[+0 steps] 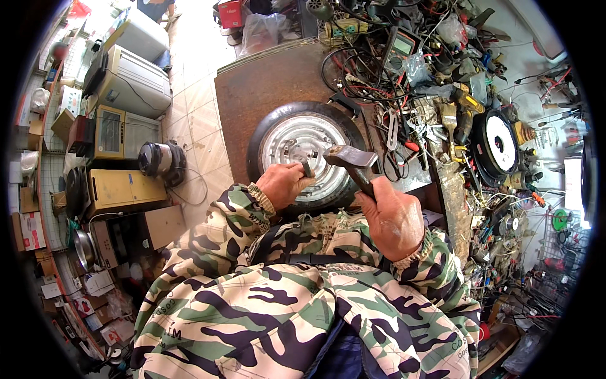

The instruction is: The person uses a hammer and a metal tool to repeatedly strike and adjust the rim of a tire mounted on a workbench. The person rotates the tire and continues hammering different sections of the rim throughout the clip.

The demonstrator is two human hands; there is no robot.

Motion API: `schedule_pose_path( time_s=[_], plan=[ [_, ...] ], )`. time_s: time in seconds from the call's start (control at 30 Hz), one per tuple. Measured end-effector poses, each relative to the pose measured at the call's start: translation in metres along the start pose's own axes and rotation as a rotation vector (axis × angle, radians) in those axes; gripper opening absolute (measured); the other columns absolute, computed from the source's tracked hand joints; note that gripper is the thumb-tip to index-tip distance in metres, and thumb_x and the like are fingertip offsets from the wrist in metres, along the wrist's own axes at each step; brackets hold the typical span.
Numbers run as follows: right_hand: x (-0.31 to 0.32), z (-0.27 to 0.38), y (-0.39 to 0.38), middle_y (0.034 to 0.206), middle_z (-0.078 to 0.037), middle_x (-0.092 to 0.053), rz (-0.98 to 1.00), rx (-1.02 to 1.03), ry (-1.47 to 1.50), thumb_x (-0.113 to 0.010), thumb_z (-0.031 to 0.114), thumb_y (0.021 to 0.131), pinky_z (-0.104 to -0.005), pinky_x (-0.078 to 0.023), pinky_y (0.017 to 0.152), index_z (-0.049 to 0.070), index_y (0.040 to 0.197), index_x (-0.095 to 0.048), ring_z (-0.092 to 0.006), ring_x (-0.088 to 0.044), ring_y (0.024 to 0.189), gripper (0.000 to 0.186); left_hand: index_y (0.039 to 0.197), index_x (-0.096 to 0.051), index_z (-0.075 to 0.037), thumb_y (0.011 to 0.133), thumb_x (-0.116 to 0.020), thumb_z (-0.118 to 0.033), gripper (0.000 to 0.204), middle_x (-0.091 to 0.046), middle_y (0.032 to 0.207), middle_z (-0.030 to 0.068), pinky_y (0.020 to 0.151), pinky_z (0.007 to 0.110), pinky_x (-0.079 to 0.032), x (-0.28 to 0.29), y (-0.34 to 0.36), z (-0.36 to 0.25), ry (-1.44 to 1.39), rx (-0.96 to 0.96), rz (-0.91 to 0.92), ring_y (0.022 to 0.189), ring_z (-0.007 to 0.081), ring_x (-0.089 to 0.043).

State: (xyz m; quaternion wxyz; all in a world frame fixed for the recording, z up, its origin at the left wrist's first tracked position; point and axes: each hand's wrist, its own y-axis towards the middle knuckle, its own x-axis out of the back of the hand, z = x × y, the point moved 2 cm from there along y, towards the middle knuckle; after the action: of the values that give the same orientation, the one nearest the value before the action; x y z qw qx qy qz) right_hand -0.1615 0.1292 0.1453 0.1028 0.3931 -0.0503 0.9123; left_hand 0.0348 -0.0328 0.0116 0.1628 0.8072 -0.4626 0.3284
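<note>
A round wheel with a silver metal hub (281, 134) and a black tyre (260, 129) lies flat on the brown workbench in front of me. Over the hub's near left part, my left hand (284, 184) is closed around a short grey metal piece (308, 167); its kind is not clear, and most of it is hidden by the fingers. My right hand (394, 218) grips the handle of a hammer (351, 156). The hammer's head is raised over the right side of the hub, a little right of the metal piece and apart from it.
Cables, a multimeter (400, 50), a wrench (392, 131), a brush (449, 119) and a yellow drill (467, 104) crowd the bench (252, 85) at the right. Another black-rimmed wheel (500, 144) stands beyond. Left are shelves, appliances and a rice-cooker-like pot (154, 158) on the tiled floor.
</note>
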Motion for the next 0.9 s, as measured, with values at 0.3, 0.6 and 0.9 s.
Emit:
schedule_pose_path(
  time_s=[0.3,0.6,0.9],
  plan=[
    [-0.006,-0.003,0.003,0.083,-0.022,-0.069,0.002,0.024,0.004,-0.068,0.023,0.102,-0.0566,-0.05,0.061,0.005,0.102,-0.054,-0.0495,-0.066,0.074,0.023,0.112,-0.075,-0.004,0.101,-0.07,-0.025,0.024,-0.075,0.1,0.0199,0.077,0.045,-0.059,-0.001,0.002,0.004,0.045,0.048,0.079,0.091,0.0409,-0.074],
    [-0.005,-0.001,0.003,0.082,-0.021,-0.07,0.013,0.033,-0.024,-0.068,0.022,0.101,-0.0561,-0.051,0.061,0.005,0.1,-0.054,-0.0482,-0.066,0.073,0.023,0.112,-0.075,-0.004,0.1,-0.071,-0.023,0.023,-0.075,0.1,0.0204,0.076,0.044,-0.059,-0.003,0.004,0.004,0.032,0.006,0.103,0.09,0.0412,-0.073],
    [-0.006,0.007,0.017,0.075,-0.022,-0.067,0.185,0.08,-0.155,-0.07,0.021,0.1,-0.0541,-0.05,0.06,0.003,0.099,-0.053,-0.0466,-0.066,0.071,0.025,0.109,-0.075,-0.002,0.097,-0.073,-0.019,0.021,-0.074,0.098,0.0218,0.071,0.046,-0.058,-0.007,0.0,0.002,0.068,-0.041,0.047,0.085,0.0413,-0.073]
  ],
)
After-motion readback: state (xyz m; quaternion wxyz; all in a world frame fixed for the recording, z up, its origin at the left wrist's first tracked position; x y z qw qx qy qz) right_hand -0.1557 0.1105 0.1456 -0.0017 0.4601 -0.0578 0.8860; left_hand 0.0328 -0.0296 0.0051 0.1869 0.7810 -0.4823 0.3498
